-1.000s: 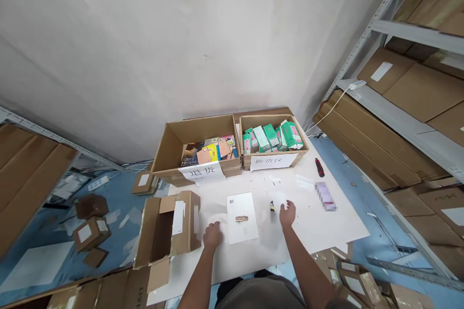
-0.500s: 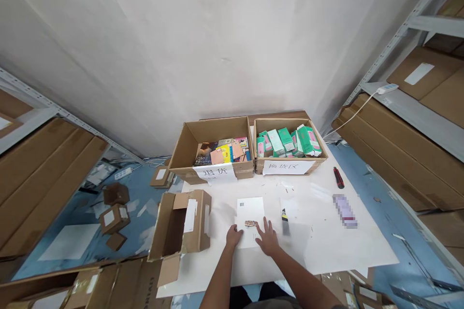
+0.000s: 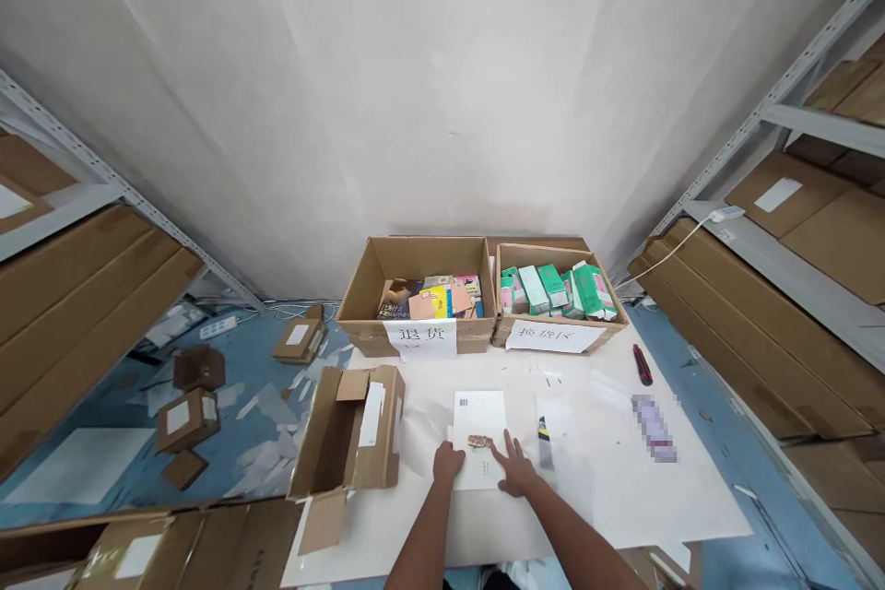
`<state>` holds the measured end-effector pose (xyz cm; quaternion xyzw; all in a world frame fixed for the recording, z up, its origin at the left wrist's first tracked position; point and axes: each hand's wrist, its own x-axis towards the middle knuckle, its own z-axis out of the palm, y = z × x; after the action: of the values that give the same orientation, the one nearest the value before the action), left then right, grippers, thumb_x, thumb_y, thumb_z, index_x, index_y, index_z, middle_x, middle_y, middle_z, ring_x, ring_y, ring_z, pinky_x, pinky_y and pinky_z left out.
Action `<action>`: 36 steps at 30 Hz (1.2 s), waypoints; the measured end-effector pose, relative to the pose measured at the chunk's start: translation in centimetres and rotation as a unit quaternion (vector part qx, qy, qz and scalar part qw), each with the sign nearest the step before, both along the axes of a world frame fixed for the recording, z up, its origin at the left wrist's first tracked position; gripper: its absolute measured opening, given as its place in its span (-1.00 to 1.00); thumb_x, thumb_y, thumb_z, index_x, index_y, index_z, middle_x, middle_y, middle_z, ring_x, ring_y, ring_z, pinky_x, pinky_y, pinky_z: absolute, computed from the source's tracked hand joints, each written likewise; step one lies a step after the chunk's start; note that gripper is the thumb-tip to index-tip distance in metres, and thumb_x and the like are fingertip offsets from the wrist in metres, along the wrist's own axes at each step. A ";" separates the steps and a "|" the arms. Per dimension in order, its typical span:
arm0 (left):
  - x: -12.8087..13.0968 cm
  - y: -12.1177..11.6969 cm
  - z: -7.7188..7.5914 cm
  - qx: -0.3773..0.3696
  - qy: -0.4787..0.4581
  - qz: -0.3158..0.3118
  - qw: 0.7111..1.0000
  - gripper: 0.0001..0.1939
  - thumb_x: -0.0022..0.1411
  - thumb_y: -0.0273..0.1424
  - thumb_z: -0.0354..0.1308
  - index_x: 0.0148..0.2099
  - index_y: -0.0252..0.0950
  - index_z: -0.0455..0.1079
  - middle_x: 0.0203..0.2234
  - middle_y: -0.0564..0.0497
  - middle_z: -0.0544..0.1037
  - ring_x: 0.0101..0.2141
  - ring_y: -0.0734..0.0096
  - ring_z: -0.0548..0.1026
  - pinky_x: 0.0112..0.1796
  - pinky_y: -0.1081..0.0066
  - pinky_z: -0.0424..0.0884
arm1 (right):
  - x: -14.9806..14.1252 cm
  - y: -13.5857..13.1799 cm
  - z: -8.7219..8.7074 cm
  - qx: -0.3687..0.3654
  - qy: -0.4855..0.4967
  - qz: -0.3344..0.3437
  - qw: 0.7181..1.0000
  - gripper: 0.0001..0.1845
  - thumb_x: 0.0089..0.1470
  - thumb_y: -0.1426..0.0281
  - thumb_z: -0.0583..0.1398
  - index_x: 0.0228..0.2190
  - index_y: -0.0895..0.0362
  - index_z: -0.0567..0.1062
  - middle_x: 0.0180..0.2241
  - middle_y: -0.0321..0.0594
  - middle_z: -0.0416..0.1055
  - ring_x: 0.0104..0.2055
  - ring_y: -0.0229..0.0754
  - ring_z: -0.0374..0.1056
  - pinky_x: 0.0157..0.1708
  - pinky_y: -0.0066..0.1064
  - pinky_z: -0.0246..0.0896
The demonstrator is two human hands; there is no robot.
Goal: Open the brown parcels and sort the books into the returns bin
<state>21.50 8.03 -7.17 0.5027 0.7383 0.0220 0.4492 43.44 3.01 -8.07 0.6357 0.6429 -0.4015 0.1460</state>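
Note:
A thin white book lies flat on the white table in front of me, with a barcode in its upper left corner and a small coloured picture near its middle. Its left edge is gripped by my left hand, fingers bent and closed along it. My right hand rests open on the book's right side, fingers spread, the index finger near the picture. To the right of that hand lies a box cutter with a black and yellow handle.
An opened cardboard box stands at left. Behind are a labelled box of books and a labelled box of green cartons. A red-black cutter and a blurred purple item lie right. Shelves flank the table.
The camera view has shifted slightly, so the scene sits a little lower. Both hands stay on the white book in nearly the same places.

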 end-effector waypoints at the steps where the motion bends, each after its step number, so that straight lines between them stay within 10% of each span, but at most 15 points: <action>1: -0.3 0.2 -0.1 -0.009 -0.017 0.003 1.000 -0.68 0.02 -0.38 0.19 -0.14 -0.34 0.53 -0.13 -0.30 0.65 -0.03 -0.11 0.62 -0.07 0.17 0.48 | 0.2 0.0 0.0 -0.002 0.000 0.005 1.000 0.21 -0.08 0.39 0.36 0.44 -0.33 -0.11 0.52 -0.16 -0.62 0.52 0.32 -0.56 0.24 0.30 -0.01; 7: -1.2 1.4 0.2 -0.051 -0.107 0.033 0.992 -0.79 -0.07 -0.36 0.28 -0.29 -0.21 0.53 -0.29 -0.14 0.66 -0.04 -0.20 0.60 -0.09 0.12 0.47 | 1.4 -0.5 -0.1 -0.006 0.045 0.003 0.999 0.20 -0.08 0.34 0.31 0.43 -0.36 -0.15 0.51 -0.27 -0.68 0.52 0.23 -0.64 0.25 0.21 0.05; 17: 0.2 -0.9 3.8 -0.061 -0.405 0.045 0.911 -0.10 -0.11 -0.40 0.29 0.34 0.03 0.28 0.25 -0.04 0.44 0.21 -0.01 0.43 0.05 0.15 0.47 | 2.4 0.9 1.2 0.054 0.132 -0.160 0.977 0.01 -0.05 0.22 0.26 0.42 -0.12 0.12 0.49 -0.15 -0.09 0.53 0.15 -0.25 0.41 0.04 -0.17; 22: -2.4 0.4 10.3 -0.022 -0.481 0.004 0.876 0.00 -0.01 -0.24 0.36 0.46 -0.04 0.11 0.29 -0.13 0.39 0.12 -0.07 0.50 -0.08 0.11 0.54 | 2.9 3.4 8.3 0.029 0.351 -0.338 0.873 0.09 -0.09 0.17 0.27 0.42 -0.04 0.02 0.18 0.01 0.44 0.23 0.21 0.38 0.11 0.13 0.31; 29: -5.5 2.6 21.9 0.068 -0.546 -0.013 0.835 0.17 0.13 -0.22 0.39 0.55 0.08 -0.30 0.36 -0.19 0.29 0.09 0.05 0.51 -0.12 0.23 0.53 | 4.5 7.1 23.8 0.003 0.576 -0.267 0.772 0.02 -0.11 0.29 0.41 0.32 -0.15 0.12 0.08 -0.16 0.52 0.04 -0.01 0.51 -0.08 -0.18 0.45; 36: -6.4 3.4 25.1 0.123 -0.498 -0.041 0.858 0.19 0.11 -0.16 0.41 0.55 0.05 -0.30 0.30 -0.22 0.34 0.07 0.08 0.52 -0.04 0.18 0.52 | 3.6 7.7 27.7 0.031 0.596 -0.237 0.766 0.02 -0.07 0.24 0.43 0.34 -0.06 0.13 -0.09 -0.14 0.59 -0.19 -0.05 0.55 -0.43 -0.46 0.33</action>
<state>15.14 11.46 17.89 0.5057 0.3861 0.3409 0.6920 47.07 10.72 19.62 0.4046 0.4417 -0.7013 -0.3866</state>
